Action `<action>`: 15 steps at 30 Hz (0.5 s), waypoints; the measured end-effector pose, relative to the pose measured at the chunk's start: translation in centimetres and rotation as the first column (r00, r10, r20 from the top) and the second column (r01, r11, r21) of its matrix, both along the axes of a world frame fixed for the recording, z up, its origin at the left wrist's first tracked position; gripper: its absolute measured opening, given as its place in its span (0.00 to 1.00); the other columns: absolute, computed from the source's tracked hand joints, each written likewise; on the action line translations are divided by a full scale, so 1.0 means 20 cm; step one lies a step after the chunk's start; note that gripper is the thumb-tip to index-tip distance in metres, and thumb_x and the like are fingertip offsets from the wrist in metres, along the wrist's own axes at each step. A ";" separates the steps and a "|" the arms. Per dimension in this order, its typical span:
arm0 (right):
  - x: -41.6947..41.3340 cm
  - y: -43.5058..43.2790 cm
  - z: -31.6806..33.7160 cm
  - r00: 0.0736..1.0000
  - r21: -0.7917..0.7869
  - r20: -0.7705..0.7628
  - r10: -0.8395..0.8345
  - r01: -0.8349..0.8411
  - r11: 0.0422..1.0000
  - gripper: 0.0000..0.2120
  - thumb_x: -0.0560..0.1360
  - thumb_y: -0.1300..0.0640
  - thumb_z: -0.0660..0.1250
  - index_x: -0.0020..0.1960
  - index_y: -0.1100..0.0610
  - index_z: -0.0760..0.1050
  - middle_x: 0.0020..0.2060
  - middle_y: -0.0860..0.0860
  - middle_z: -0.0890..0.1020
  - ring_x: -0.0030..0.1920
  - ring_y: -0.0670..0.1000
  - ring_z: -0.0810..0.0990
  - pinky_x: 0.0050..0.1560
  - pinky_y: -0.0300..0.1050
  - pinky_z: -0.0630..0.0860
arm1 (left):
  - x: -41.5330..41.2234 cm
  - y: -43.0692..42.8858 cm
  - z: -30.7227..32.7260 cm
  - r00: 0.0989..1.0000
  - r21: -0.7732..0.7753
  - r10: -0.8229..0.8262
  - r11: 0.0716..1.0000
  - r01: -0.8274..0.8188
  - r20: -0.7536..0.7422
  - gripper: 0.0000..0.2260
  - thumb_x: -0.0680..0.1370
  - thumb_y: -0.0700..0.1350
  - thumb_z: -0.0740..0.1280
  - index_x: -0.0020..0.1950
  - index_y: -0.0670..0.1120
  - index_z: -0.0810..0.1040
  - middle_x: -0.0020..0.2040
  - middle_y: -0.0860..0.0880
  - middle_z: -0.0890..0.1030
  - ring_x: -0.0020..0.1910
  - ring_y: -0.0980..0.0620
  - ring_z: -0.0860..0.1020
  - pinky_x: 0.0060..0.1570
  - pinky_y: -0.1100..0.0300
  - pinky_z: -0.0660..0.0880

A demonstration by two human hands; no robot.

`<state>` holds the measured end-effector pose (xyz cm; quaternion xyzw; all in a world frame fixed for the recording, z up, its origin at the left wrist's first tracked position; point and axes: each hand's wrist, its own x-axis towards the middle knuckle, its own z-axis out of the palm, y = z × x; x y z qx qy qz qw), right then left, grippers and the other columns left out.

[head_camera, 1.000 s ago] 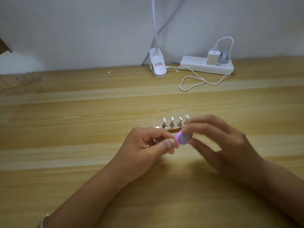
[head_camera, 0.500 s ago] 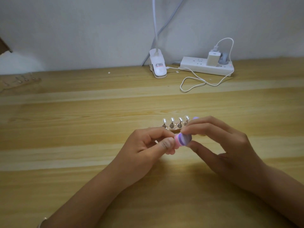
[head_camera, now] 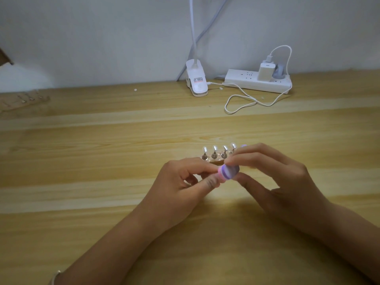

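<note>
**Item:** striped barrel (head_camera: 228, 171). Small, stubby, pink + purple bands. Sits centre of frame, a bit right of middle, held up off the table (head_camera: 92, 165).

**Grip:** your left hand (head_camera: 181, 188) pinches the pink end betw. thumb + forefinger. Your right hand (head_camera: 279, 177) pinches the purple end, forefinger on top, thumb under. Both are clamped on it, tips nearly meeting.

**Handling (est.):** v. light. Prob. a hard, smooth shell, so likely slippery under dry fingertips. Looks stiff, not crushable, but small enough to pop out + roll if you squeeze off-centre. Can't tell whether the ends part by a twist or a pull.

**Where to hold:** round sides of each end, pads opp. each other across the width, not on the seam betw. colours.

**Nearby:** bit rack (head_camera: 213, 156) w/ upright metal-tipped pieces, just behind the barrel and partly hidden by your right fingers. Keep knuckles off it.

**Background:** lamp clip (head_camera: 196, 81), power strip (head_camera: 242, 82) and white cable (head_camera: 242, 101), upper centre-right, well apart.
</note>
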<state>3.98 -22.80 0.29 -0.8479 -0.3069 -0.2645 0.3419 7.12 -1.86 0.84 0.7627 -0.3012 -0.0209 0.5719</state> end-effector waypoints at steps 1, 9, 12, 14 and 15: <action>-0.01 0.02 -0.01 1.000 -0.004 0.007 0.026 -0.026 1.000 0.08 0.77 0.66 0.70 0.55 0.63 0.82 0.52 0.54 0.83 0.54 0.51 0.82 0.58 0.47 0.78 | 0.00 0.00 0.00 1.000 -0.011 -0.003 1.000 0.003 0.003 0.05 0.74 0.44 0.70 0.47 0.49 0.85 0.37 0.50 0.83 0.37 0.49 0.78 0.34 0.48 0.73; 0.00 0.01 -0.01 1.000 0.003 0.002 0.015 -0.015 1.000 0.08 0.77 0.65 0.70 0.55 0.64 0.82 0.51 0.54 0.83 0.54 0.51 0.83 0.59 0.44 0.77 | 0.00 0.00 0.00 1.000 -0.023 -0.010 1.000 0.011 0.028 0.04 0.75 0.45 0.72 0.48 0.51 0.85 0.36 0.48 0.82 0.36 0.49 0.78 0.33 0.48 0.72; -0.01 0.03 -0.03 0.998 -0.030 0.025 0.063 -0.062 0.998 0.07 0.78 0.65 0.70 0.56 0.64 0.82 0.52 0.54 0.83 0.55 0.50 0.83 0.64 0.46 0.76 | 0.01 0.01 -0.01 1.000 -0.008 -0.011 1.000 0.012 0.015 0.05 0.75 0.45 0.71 0.49 0.49 0.86 0.36 0.46 0.82 0.35 0.45 0.77 0.32 0.46 0.71; 0.02 -0.01 -0.02 1.000 -0.026 -0.002 0.018 -0.018 1.000 0.08 0.77 0.65 0.70 0.56 0.64 0.82 0.50 0.54 0.83 0.53 0.51 0.83 0.61 0.44 0.77 | 0.01 0.00 -0.02 1.000 0.004 0.014 1.000 -0.014 -0.006 0.05 0.75 0.44 0.70 0.47 0.48 0.86 0.36 0.45 0.82 0.35 0.42 0.77 0.33 0.45 0.70; 0.02 -0.01 -0.01 1.000 -0.022 -0.014 -0.001 0.001 1.000 0.09 0.76 0.66 0.70 0.56 0.64 0.82 0.50 0.54 0.83 0.52 0.51 0.83 0.60 0.44 0.77 | 0.01 0.00 -0.02 1.000 0.008 0.019 1.000 -0.018 -0.008 0.05 0.75 0.44 0.70 0.46 0.49 0.86 0.37 0.45 0.82 0.35 0.42 0.77 0.33 0.44 0.70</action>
